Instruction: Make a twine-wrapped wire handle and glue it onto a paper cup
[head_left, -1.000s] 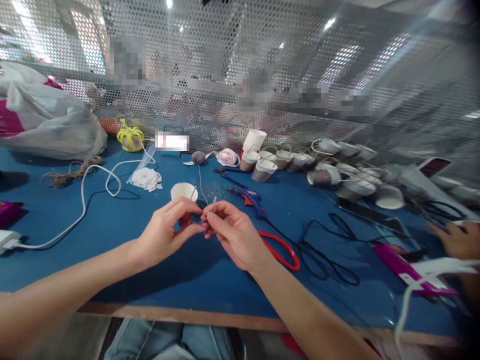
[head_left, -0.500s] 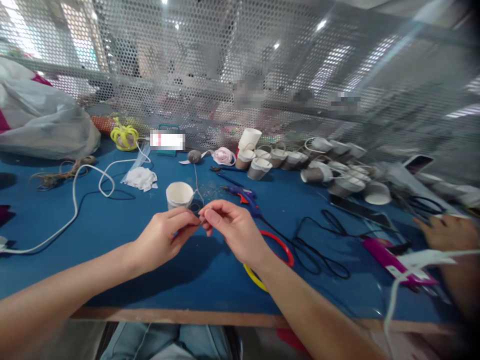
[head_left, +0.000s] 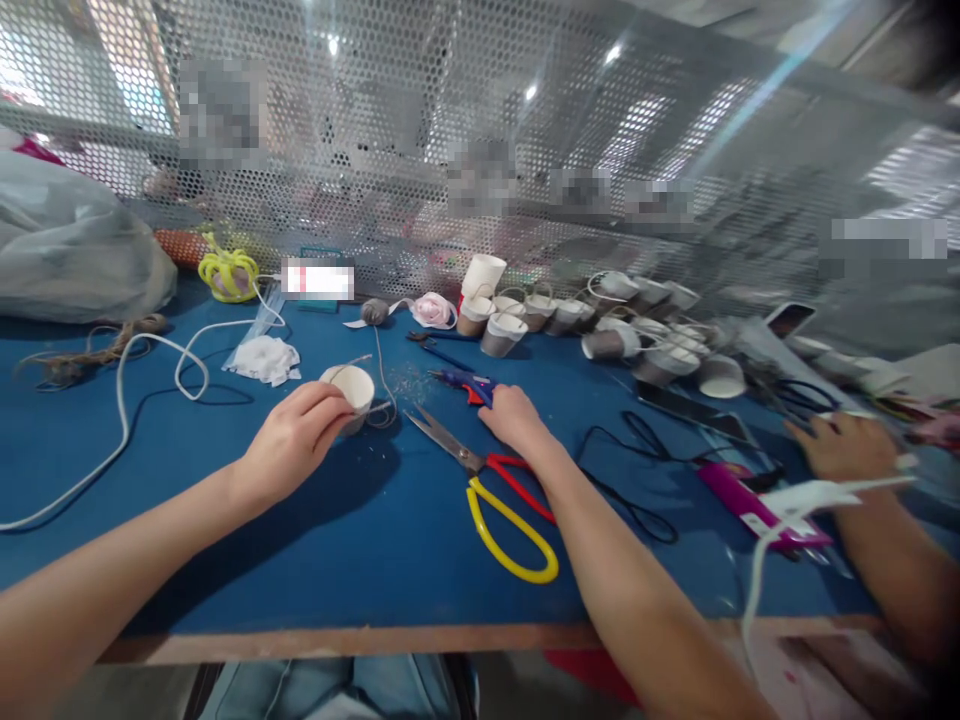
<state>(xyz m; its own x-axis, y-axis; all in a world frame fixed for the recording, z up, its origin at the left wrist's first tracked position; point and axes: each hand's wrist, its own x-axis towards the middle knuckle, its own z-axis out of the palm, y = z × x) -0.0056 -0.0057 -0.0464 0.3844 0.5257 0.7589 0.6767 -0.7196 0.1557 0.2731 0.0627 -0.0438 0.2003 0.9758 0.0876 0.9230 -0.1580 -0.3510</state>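
My left hand [head_left: 296, 435] is closed in a pinch at the near left side of a white-rimmed paper cup [head_left: 358, 386], with thin grey cord [head_left: 381, 372] at its fingertips. The cord runs from a small grey ball [head_left: 374, 312] down beside the cup. Whether the fingers also grip the cup's wall, I cannot tell. My right hand [head_left: 517, 420] is closed around the handle of a blue glue gun [head_left: 459, 379], whose nozzle points left on the table. Between my hands lie large scissors [head_left: 471, 462] with one red and one yellow handle, blades partly apart.
Several small cups with cord handles [head_left: 506, 330] stand at the back right. Pliers [head_left: 442, 340], a pink ribbon roll [head_left: 433, 310] and white scraps [head_left: 264, 359] lie behind the cup. Another person's hand [head_left: 847, 448] is at the right, near a magenta packet [head_left: 742, 505] and black cable.
My hands have come apart. My right hand has left the cord and moved right onto the glue gun, uncovering the scissors. My left hand has moved slightly left, beside the cup.
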